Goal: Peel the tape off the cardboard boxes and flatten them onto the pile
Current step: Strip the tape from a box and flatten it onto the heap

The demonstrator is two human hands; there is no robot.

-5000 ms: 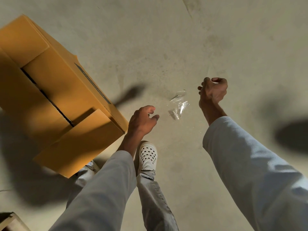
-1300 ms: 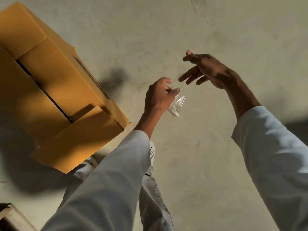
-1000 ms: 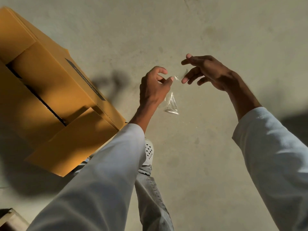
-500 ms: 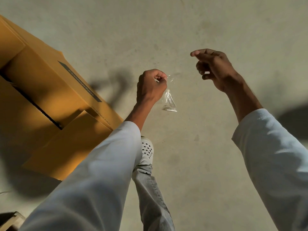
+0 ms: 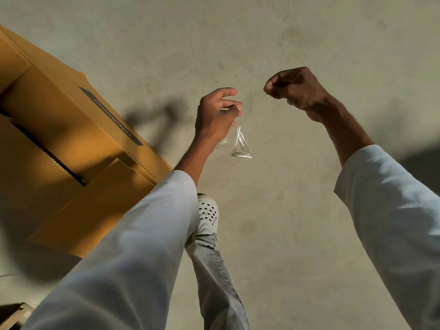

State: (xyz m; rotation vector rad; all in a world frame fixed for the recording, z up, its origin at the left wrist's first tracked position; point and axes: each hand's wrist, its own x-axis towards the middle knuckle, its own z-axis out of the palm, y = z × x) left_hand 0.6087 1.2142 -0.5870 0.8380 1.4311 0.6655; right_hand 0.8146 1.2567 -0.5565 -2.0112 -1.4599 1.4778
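At the left of the frame the cardboard box (image 5: pixel 69 148) is sitting upright on the floor, its flaps looking untaped but not yet flattened. At centre your left hand (image 5: pixel 215 115) is pinching crumpled clear tape (image 5: pixel 240 145), which is dangling below; you likely need to shed it next. At upper right your right hand (image 5: pixel 295 90) is curling into an empty fist.

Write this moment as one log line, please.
left hand: pinches tape | right hand: fist, holds nothing seen | box: on floor, flaps closed
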